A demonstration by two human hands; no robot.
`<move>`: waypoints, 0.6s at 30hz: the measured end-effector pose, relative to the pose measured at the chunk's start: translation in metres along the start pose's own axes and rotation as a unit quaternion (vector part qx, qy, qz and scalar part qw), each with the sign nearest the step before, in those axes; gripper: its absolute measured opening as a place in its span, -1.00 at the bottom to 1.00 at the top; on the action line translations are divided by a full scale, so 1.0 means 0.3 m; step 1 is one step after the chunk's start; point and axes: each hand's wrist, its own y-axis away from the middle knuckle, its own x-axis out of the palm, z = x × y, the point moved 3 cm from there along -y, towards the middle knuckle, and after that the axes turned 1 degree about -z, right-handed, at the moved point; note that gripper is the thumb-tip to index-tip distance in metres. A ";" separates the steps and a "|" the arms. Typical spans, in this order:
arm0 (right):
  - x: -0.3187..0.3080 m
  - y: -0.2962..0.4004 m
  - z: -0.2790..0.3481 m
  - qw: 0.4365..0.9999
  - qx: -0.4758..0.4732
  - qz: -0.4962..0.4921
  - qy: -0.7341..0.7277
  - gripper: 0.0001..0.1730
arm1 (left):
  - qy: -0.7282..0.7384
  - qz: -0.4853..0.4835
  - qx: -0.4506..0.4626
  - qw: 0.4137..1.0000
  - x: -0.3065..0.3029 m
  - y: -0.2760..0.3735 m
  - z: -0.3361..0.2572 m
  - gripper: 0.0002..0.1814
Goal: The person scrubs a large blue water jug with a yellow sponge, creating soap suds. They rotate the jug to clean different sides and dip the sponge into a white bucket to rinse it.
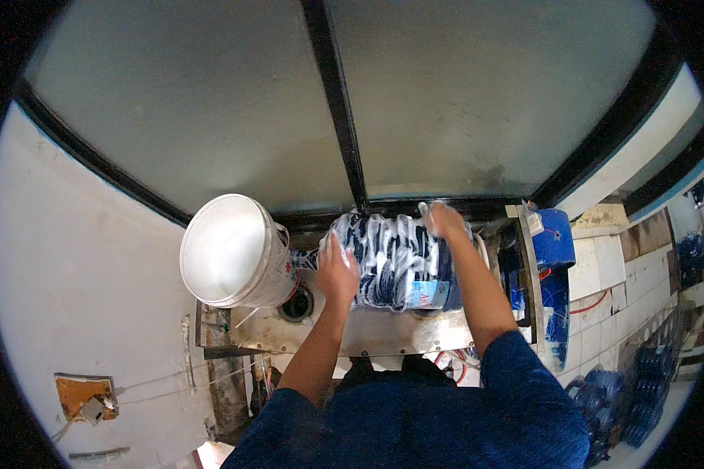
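Note:
A large plastic water jug (387, 258) lies on its side across a metal worktop (387, 334), its neck pointing left. White foam streaks cover most of its ribbed, dark-looking body, and a blue and white label (429, 294) bearing writing shows near its base. My left hand (337, 269) grips the jug's shoulder, with foam on the fingers. Over the far side of the base end, my right hand (444, 221) is curled. Something white and foamy sticks out at its fingertips; whether that is a scrubber or only suds I cannot tell.
A white plastic bucket (226, 252) stands left, beside the jug's neck. A round dark opening (297, 303) is in the worktop. Framed frosted panels (352, 117) rise behind. At right are a blue plastic container (554, 237) and, on the floor, several blue water jugs (598, 393).

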 end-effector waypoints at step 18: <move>0.051 -0.085 -0.074 0.998 0.049 -0.003 0.028 -0.41 | -0.024 -0.014 -0.026 0.999 0.031 -0.007 0.008 -0.39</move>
